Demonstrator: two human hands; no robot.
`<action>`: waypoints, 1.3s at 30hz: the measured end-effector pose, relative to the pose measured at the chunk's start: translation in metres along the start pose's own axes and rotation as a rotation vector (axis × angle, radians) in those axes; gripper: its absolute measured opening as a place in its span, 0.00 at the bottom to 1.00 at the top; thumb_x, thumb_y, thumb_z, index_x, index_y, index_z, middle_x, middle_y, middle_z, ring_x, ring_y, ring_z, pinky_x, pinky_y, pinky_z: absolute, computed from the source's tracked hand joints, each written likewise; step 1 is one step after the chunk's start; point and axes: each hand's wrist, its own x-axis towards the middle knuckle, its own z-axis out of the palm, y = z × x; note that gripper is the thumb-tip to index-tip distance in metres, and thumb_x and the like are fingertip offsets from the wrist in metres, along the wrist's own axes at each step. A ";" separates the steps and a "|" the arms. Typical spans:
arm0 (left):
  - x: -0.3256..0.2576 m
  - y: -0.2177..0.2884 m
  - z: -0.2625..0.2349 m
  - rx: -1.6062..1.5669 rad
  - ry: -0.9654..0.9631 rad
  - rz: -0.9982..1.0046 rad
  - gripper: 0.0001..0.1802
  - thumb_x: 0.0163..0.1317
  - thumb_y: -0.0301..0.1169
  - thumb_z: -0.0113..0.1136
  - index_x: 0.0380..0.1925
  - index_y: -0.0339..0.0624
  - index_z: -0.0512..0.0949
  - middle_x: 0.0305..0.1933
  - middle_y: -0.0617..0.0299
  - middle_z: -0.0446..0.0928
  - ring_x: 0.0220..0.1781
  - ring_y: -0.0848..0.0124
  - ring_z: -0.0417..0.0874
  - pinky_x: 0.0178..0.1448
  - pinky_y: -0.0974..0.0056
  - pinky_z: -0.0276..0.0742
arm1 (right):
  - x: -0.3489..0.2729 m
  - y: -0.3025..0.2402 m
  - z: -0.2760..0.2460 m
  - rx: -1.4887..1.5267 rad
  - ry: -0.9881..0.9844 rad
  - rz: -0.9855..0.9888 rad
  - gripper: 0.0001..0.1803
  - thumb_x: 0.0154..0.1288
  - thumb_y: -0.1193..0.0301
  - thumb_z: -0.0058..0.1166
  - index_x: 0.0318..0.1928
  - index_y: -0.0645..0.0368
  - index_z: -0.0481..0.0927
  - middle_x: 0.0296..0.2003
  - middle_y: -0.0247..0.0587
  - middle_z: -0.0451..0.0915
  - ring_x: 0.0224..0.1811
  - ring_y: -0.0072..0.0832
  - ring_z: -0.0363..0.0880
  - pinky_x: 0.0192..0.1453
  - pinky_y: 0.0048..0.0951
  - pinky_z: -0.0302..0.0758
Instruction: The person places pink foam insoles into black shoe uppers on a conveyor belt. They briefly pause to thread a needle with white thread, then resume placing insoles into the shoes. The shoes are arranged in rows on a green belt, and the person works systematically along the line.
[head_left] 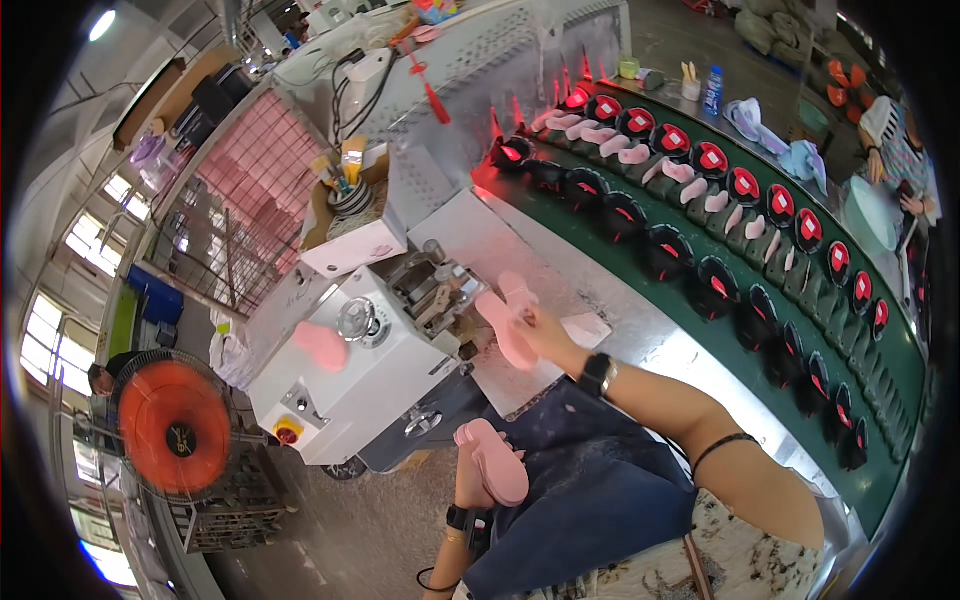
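Observation:
My left hand (470, 485), low in the middle, is closed around a small stack of pink insoles (502, 470) above my dark blue apron (590, 480). My right hand (545, 335) grips a pink insole (507, 335) over the metal worktop, beside the working head (440, 295) of a white machine (370, 370). Another pink insole (515, 288) shows just behind it; whether my right fingers also hold that one is hard to tell. On the machine's sloping top lies a single pink insole (320, 345), apart from both hands.
To the right runs a green conveyor (640, 235) with rows of black shoe uppers (670, 250) and small pink pieces (632, 154). An orange fan (175, 425) stands left. A box with brushes (350, 225) sits behind the machine. Another person (895, 150) is at far right.

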 end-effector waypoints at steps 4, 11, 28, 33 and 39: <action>-0.010 0.001 0.006 -0.006 -0.004 0.029 0.28 0.70 0.47 0.40 0.57 0.35 0.70 0.44 0.54 0.77 0.48 0.52 0.84 0.50 0.51 0.82 | 0.059 -0.022 0.026 -0.354 -0.005 0.071 0.14 0.63 0.69 0.55 0.44 0.65 0.76 0.36 0.56 0.81 0.39 0.49 0.81 0.45 0.40 0.75; -0.014 0.005 0.011 0.042 0.052 0.012 0.28 0.71 0.48 0.39 0.56 0.34 0.69 0.44 0.51 0.79 0.46 0.54 0.84 0.49 0.51 0.82 | 0.083 -0.022 -0.008 -0.761 0.042 -0.403 0.16 0.62 0.64 0.56 0.46 0.62 0.76 0.47 0.58 0.78 0.47 0.58 0.77 0.48 0.47 0.75; -0.007 0.000 -0.004 0.072 0.189 0.019 0.23 0.69 0.44 0.52 0.52 0.36 0.74 0.48 0.54 0.80 0.50 0.59 0.82 0.55 0.56 0.79 | 0.084 -0.022 -0.066 0.303 0.232 0.210 0.16 0.68 0.65 0.53 0.46 0.67 0.76 0.32 0.46 0.83 0.20 0.30 0.84 0.18 0.27 0.73; 0.020 -0.008 -0.009 -0.068 -0.218 -0.117 0.20 0.65 0.36 0.54 0.52 0.35 0.74 0.47 0.55 0.80 0.50 0.59 0.82 0.56 0.55 0.79 | -0.023 0.000 -0.270 0.138 0.615 0.280 0.15 0.67 0.71 0.49 0.50 0.62 0.63 0.32 0.47 0.78 0.23 0.35 0.85 0.18 0.30 0.77; 0.012 -0.005 0.050 0.237 0.055 -0.330 0.27 0.66 0.53 0.50 0.54 0.44 0.72 0.48 0.57 0.78 0.47 0.59 0.80 0.47 0.56 0.77 | -0.188 0.043 -0.525 -0.557 1.271 0.423 0.10 0.63 0.67 0.55 0.36 0.62 0.76 0.27 0.47 0.82 0.25 0.37 0.85 0.26 0.35 0.80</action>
